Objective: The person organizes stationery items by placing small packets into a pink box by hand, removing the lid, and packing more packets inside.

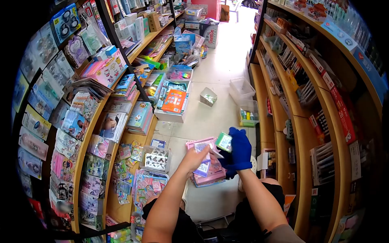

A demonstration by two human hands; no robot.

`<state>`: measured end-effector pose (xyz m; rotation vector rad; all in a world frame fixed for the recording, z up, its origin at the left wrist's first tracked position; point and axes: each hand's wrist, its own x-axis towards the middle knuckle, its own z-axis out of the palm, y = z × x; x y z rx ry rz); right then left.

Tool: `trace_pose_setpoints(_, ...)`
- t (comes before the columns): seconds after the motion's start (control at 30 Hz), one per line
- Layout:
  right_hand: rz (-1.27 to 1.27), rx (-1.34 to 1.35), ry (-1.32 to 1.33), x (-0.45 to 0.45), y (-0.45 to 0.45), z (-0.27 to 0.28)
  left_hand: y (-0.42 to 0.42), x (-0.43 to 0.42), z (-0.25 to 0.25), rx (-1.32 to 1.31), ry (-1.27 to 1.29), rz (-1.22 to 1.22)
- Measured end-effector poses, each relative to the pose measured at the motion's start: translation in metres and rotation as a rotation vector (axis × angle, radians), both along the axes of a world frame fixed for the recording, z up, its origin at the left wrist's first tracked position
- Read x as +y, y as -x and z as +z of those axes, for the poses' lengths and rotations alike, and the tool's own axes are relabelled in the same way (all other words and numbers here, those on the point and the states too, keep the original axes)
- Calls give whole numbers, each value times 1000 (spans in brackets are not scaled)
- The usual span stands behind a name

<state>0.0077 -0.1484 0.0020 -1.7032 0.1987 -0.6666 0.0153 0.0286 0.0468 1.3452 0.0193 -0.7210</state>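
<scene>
My bare left hand (pixel 194 160) is closed around a flat, clear and purple packet (pixel 202 168), held over a pink box-like stack (pixel 215 175) on the floor between my knees. A dark blue glove covers my right hand (pixel 240 149). It grips a small flat packet with a green edge (pixel 224 141), to the upper right of the purple one. A thin whitish edge shows between the two hands; what it belongs to I cannot make out. The lower part of the pink stack has a bluish edge.
Packed shelves line the left (pixel 83 162) and the right (pixel 298 117) of a narrow aisle. A white box with an orange packet (pixel 174 101), a small open container (pixel 208 96) and clear plastic bins (pixel 248 113) stand ahead. Trays of small packets (pixel 157 159) lie at left.
</scene>
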Motion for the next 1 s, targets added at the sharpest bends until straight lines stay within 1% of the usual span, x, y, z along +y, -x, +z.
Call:
trace_pose_setpoints(0.03,70,88,-39,-4,-2,-5,1,-1,2,26,3,-17)
trace_pose_setpoints(0.1,190,65,239,-3,1,3,4,-5,7,81,7,-53)
trace_pose_setpoints(0.13,251,87,73,2,3,4,2,-4,1,36,-9,-29)
trace_pose_setpoints(0.23,301,-31,103,10,12,23,-2,-2,11,162,9,-1)
trace_pose_setpoints(0.27,301,-130,412,7,11,25,-2,-1,8,147,32,14)
trace_pose_setpoints(0.37,339,-311,753,1,11,39,-2,2,11,115,44,0)
trace_pose_setpoints(0.47,504,-169,836,-1,17,45,-1,4,13,57,-14,-42)
trace_pose_setpoints(0.57,608,-132,702,3,17,36,0,3,-4,-83,-4,-129)
trace_pose_setpoints(0.6,637,-108,647,6,15,30,0,3,-6,-141,-53,-152)
trace_pose_setpoints(0.7,944,129,-447,21,17,32,0,3,-9,-241,-154,-260)
trace_pose_setpoints(0.73,998,200,-834,27,17,38,6,2,-5,-288,-151,-260)
trace_pose_setpoints(0.83,976,179,-518,18,16,43,10,-3,-19,-260,-186,-304)
trace_pose_setpoints(0.87,900,132,-481,17,14,39,11,-4,-8,-211,-219,-336)
trace_pose_setpoints(0.97,657,111,-297,4,5,14,13,-7,2,-192,-240,-296)
trace_pose_setpoints(1.0,501,160,-114,3,6,11,11,-7,3,-213,-274,-308)
